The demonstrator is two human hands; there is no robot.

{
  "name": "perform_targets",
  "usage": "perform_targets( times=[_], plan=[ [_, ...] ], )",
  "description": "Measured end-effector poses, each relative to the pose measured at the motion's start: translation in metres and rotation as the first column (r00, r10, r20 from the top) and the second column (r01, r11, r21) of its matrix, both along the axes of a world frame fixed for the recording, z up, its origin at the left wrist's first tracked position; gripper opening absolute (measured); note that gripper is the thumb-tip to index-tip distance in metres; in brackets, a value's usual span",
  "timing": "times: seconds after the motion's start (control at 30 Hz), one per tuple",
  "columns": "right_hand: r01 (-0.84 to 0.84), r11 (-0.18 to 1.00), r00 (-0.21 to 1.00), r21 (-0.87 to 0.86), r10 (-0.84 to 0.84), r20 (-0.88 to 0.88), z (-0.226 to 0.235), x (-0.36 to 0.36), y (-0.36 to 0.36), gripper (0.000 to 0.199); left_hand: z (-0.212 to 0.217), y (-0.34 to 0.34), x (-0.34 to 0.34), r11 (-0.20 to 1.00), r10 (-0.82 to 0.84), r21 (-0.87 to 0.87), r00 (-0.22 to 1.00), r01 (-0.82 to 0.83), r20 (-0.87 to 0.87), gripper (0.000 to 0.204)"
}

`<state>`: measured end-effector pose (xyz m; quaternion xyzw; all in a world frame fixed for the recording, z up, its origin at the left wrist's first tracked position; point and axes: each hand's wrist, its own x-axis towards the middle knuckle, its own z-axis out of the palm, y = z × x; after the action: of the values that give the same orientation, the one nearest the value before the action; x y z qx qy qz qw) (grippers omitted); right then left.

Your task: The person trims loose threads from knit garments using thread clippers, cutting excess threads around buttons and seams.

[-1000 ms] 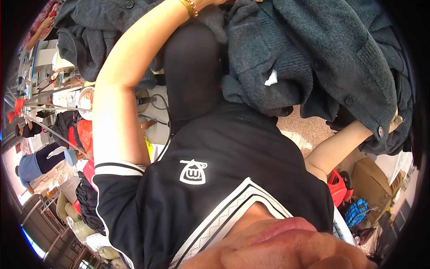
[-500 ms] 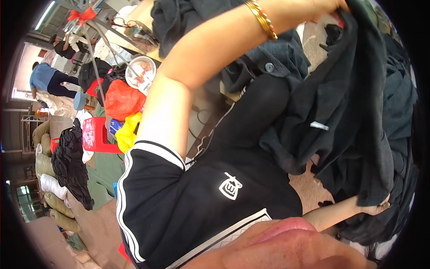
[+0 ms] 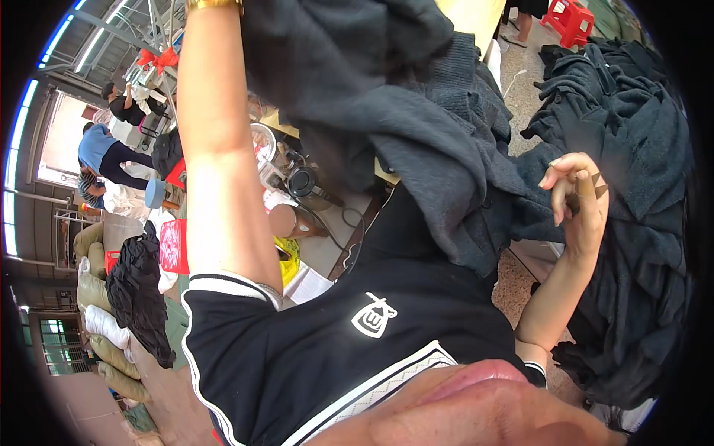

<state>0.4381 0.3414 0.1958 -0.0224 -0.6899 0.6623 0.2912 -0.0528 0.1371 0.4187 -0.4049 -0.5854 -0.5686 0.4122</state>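
Observation:
My left arm, with a gold bracelet (image 3: 214, 3) at its wrist, stretches up to the top edge, and the hand is out of view. Beside that arm a dark grey knitted garment (image 3: 446, 149) spreads across the upper middle and hangs over my lap. Ribbed knit shows along part of it. On the right, my right hand (image 3: 581, 197) is raised with its fingers loosely bent and apart, holding nothing. One of its fingers has a tan covering. Behind that hand lies a large heap of dark knitted garments (image 3: 632, 141).
A pale table (image 3: 476, 16) shows at the top. Below the garment are a black round-topped device (image 3: 303, 182), a brown cup-like roll (image 3: 286, 221) and a white tub (image 3: 262, 141). A red stool (image 3: 569, 22) stands far right. Stuffed sacks (image 3: 93, 290) and other people (image 3: 111, 152) are at left.
My left arm has swung from the upper right to the upper left, and its hand has left the view. The garment has moved left with it. My right hand has let go and risen.

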Motion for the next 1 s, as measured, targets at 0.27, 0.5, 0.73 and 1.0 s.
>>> perform_targets(
  times=[0.27,0.5,0.73,1.0],
  plan=[
    [0.047,0.954,0.998,-0.297,-0.057,-0.024,-0.054,0.035,0.018,0.044,-0.232,0.033,0.067,0.649,0.187,-0.740,0.980,-0.177,-0.070,0.071],
    [0.080,0.913,0.994,-0.399,-0.102,-0.035,-0.053,0.031,0.034,0.040,-0.155,0.049,0.285,0.444,-0.693,-0.323,0.548,0.836,0.467,0.037],
    [0.285,0.948,0.958,-0.142,-0.278,0.064,-0.032,0.067,0.045,0.042,-0.137,0.055,0.363,-0.717,-0.625,0.107,-0.703,0.689,0.339,0.027],
    [0.681,0.079,0.280,0.728,-0.947,-0.159,0.064,0.093,0.122,0.044,-0.143,0.036,0.375,-0.796,-0.451,0.302,-0.847,0.525,0.282,0.024]
  ],
)
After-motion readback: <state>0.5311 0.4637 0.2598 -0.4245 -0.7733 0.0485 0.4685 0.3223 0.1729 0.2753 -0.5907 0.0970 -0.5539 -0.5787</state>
